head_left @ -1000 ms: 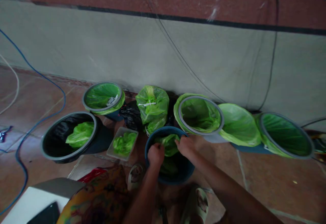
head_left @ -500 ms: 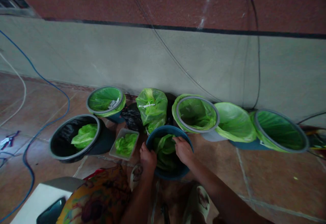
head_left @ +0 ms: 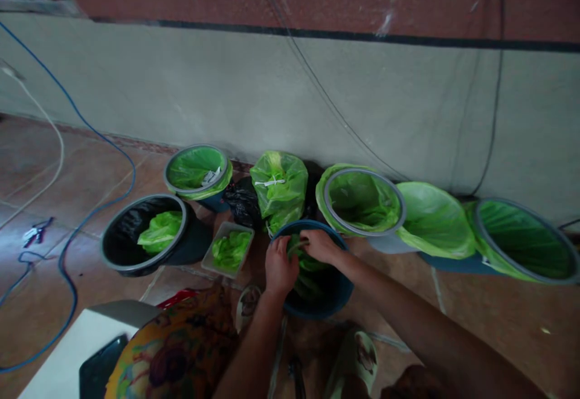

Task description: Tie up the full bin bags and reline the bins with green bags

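Note:
A blue bin (head_left: 343,300) stands on the floor between my feet, with a green plastic bag (head_left: 312,281) inside it. Fingers of my left hand (head_left: 281,269) are closed on the bag at the bin's left side. Close beside it, near the far rim, my right hand (head_left: 321,245) pinches the same bag. The gathered plastic between the two hands is partly hidden by the fingers. Just left of the bin sits a small clear tub (head_left: 206,261) holding crumpled green bags (head_left: 230,251).
Green-lined bins (head_left: 368,202) stand along the wall to the right. At left are a dark bin (head_left: 113,266) and another green-lined bin (head_left: 199,166). A tied green bag (head_left: 283,196) and a black bag (head_left: 242,202) lie behind. A blue cable (head_left: 72,287) crosses the floor.
My left hand has moved up and inward from the bin's left rim toward my right hand. Both hands are now close together on the bag's edge. The camera view has shifted slightly.

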Motion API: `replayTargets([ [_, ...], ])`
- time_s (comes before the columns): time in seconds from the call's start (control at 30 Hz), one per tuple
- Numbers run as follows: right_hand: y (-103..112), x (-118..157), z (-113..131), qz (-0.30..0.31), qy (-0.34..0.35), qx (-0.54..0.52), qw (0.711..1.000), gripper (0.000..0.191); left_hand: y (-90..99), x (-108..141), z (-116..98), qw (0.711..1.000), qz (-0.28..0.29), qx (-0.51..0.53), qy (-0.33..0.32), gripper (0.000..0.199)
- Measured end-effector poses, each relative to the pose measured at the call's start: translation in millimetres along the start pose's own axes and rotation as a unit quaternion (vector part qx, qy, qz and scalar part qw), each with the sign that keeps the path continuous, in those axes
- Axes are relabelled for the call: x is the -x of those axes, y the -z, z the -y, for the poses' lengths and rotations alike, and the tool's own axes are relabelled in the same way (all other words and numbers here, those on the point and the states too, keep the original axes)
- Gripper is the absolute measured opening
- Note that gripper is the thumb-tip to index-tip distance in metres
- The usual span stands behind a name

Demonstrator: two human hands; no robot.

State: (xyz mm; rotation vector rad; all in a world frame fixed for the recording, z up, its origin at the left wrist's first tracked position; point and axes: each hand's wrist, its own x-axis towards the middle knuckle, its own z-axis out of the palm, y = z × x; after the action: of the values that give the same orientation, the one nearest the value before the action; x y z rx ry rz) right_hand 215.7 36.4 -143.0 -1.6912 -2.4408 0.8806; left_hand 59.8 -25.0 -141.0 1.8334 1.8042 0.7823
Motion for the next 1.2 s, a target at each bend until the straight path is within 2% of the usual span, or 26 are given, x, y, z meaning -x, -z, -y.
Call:
replayTargets([
  [0.13, 24.5, 11.7, 0.0, -0.046, -0.029, -0.075, 0.996, 0.006, 0.4, -10.1, -2.8, 0.990, 0.134, -0.021, 0.044, 0.019],
  [0.2, 31.4, 16.3, -3.1, -0.062, -0.044, -0.102, 0.992, 0.008, 3.8, -14.0, -3.9, 0.986, 0.156, -0.015, 0.064, 0.021],
  [0.33, 40.5, 28.6, -16.1, -0.042, -0.091, -0.127, 0.987, 0.014, 14.3, -19.0, -2.6, 0.987, 0.074, -0.003, 0.142, 0.024],
  [0.43, 44.6, 40.3, -27.3, -0.012, -0.128, -0.165, 0.978, 0.017, 16.7, -22.0, -0.3, 0.986, 0.029, 0.013, 0.166, 0.025],
  [0.57, 42.7, 50.7, -36.2, -0.002, -0.167, -0.166, 0.972, 0.016, 9.1, -29.1, -2.9, 0.991, 0.032, -0.017, 0.131, 0.024],
  [0.7, 32.6, 48.4, -41.5, 0.005, -0.116, -0.295, 0.948, 0.023, 1.4, -40.2, -6.9, 0.992, 0.071, -0.058, 0.089, 0.020],
  [0.77, 27.3, 44.2, -45.9, -0.023, -0.123, -0.301, 0.945, 0.026, 0.1, -47.0, -7.0, 0.991, 0.079, -0.080, 0.078, 0.019],
  [0.87, 20.1, 39.8, -53.1, -0.123, -0.199, -0.199, 0.952, 0.024, -0.6, -59.2, -6.7, 0.988, 0.092, -0.108, 0.055, 0.021],
  [1.0, 5.0, 44.3, -55.7, -0.233, -0.312, -0.105, 0.915, 0.026, -4.0, -80.1, -9.0, 0.983, 0.105, -0.148, 0.027, 0.027],
  [1.1, -8.9, 48.7, -55.5, -0.273, -0.365, -0.123, 0.882, 0.034, -8.7, -97.6, -10.7, 0.973, 0.129, -0.188, 0.043, 0.028],
  [1.2, -19.0, 46.3, -62.7, -0.293, -0.378, -0.189, 0.858, 0.038, -14.1, -113.8, -9.7, 0.964, 0.161, -0.201, 0.062, 0.029],
])
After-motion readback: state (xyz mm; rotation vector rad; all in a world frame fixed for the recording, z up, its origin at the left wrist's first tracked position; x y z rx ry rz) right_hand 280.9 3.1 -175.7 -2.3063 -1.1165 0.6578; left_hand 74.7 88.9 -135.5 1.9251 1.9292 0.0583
